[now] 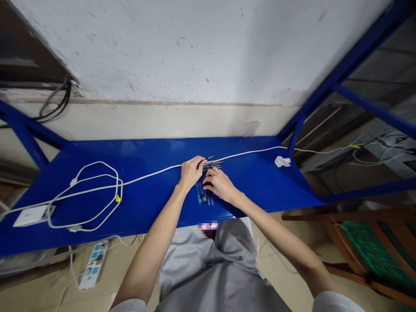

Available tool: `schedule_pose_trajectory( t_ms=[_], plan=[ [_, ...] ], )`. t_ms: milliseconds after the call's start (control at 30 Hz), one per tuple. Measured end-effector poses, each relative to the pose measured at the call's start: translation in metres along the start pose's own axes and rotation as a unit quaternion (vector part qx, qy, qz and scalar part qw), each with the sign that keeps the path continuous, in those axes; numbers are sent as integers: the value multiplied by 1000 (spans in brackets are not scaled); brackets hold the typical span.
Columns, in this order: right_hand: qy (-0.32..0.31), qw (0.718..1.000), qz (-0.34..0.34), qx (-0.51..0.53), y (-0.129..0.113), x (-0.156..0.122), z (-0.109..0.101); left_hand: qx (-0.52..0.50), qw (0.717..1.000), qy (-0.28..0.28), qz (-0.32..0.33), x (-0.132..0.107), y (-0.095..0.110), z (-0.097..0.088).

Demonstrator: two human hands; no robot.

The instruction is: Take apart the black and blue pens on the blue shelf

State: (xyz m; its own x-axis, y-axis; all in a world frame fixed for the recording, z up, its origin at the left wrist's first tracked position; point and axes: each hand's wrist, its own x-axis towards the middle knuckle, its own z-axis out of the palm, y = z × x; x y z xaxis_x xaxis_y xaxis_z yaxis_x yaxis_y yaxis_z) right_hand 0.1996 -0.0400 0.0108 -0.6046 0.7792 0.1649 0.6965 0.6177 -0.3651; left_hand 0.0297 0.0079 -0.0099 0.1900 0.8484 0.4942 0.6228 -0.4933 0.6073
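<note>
Both my hands meet at the middle of a blue metal shelf. My left hand curls its fingers around the near end of a bundle of thin dark pens lying across the shelf. My right hand is closed too, its fingertips pinched on the same bundle from the near side. Below my hands lie a few more pens with blue parts, pointing toward me. A white cable runs across the shelf just behind my left hand.
The cable coils in a loop at left beside a white socket box. A crumpled white scrap lies at right. A power strip lies on the floor. Blue rack posts frame the shelf; a wooden frame with green mesh stands right.
</note>
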Motion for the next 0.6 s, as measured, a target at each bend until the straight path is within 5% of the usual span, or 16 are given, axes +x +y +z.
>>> schedule_pose_trajectory(
  t_ms=[433,600],
  plan=[
    [-13,997,-3,75,1,14,-5,-1,1000,6,-13,1,-3,0],
    [10,958,0,286,11,18,-30,6,1000,13,-14,2,-3,-2]
  ],
)
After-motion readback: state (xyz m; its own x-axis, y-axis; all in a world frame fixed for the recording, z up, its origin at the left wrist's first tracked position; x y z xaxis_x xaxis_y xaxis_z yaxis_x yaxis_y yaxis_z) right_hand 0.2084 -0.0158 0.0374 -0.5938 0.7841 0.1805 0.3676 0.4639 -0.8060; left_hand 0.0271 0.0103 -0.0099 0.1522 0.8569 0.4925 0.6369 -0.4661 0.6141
